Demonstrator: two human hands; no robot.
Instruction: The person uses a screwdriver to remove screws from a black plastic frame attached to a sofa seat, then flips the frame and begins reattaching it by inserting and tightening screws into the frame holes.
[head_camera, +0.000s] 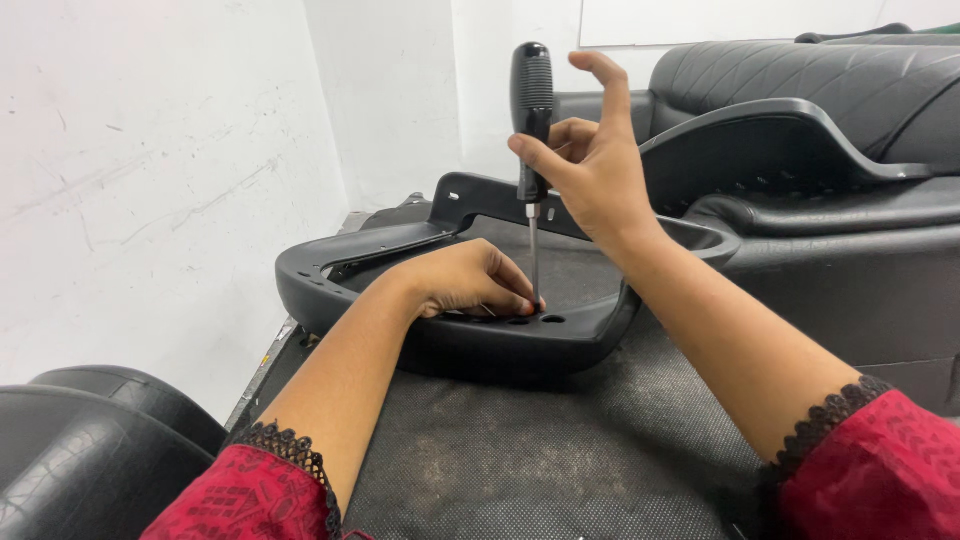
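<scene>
A black plastic seat shell (330, 290) lies on a dark textured mat. My right hand (590, 165) grips a screwdriver (531, 110) by its black ribbed handle and holds it upright. The metal shaft points down to a row of small holes (535, 320) on the shell's near rim. My left hand (470, 280) rests on that rim, fingertips pinched around the shaft's tip. Whether a screw is under the tip is hidden by the fingers.
Black padded seats (830, 80) and another black plastic shell (780, 130) are stacked at the right and back. A black cushion (90, 450) sits at the lower left. A white wall (150, 170) closes the left side. The dark mat (540, 450) extends toward me.
</scene>
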